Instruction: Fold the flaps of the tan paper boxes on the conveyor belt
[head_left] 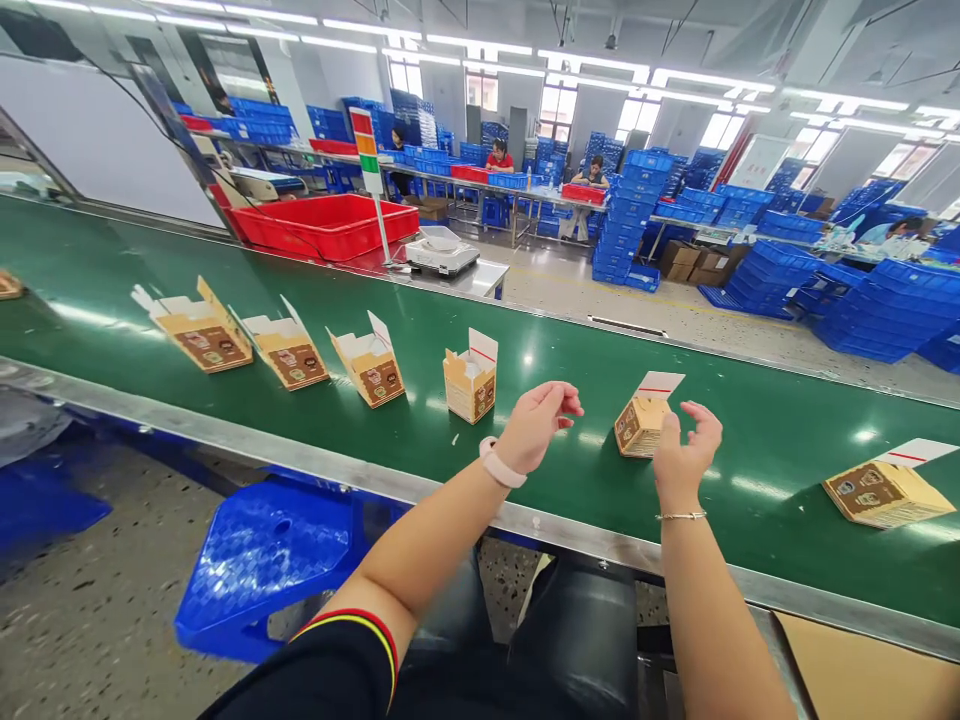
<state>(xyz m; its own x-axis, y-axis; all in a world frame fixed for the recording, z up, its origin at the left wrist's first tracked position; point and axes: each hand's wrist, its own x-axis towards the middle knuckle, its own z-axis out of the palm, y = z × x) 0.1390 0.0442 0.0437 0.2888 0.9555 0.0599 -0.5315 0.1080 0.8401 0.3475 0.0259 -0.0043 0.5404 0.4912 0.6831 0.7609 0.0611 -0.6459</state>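
My left hand (534,425), with a pale band at the wrist, hovers over the green conveyor belt (555,500) with loosely curled fingers and nothing visible in them. To its left stands an upright brown and tan carton (471,388), its top flaps raised. My right hand (686,450) has thumb and fingers apart. It is in front of a tan carton (637,428) whose white flap with a red line sticks up; the hand covers part of that carton, so I cannot tell whether they touch. Farther right lies another carton (885,495) with a similar flap.
Several open-flapped cartons (292,362) line the belt at left. Beyond the belt are a red bin (322,230), a weighing scale (442,252) and a signal light (366,150). Blue crates (630,215) are stacked behind, where people sit at tables. A blue stool (270,550) stands at left.
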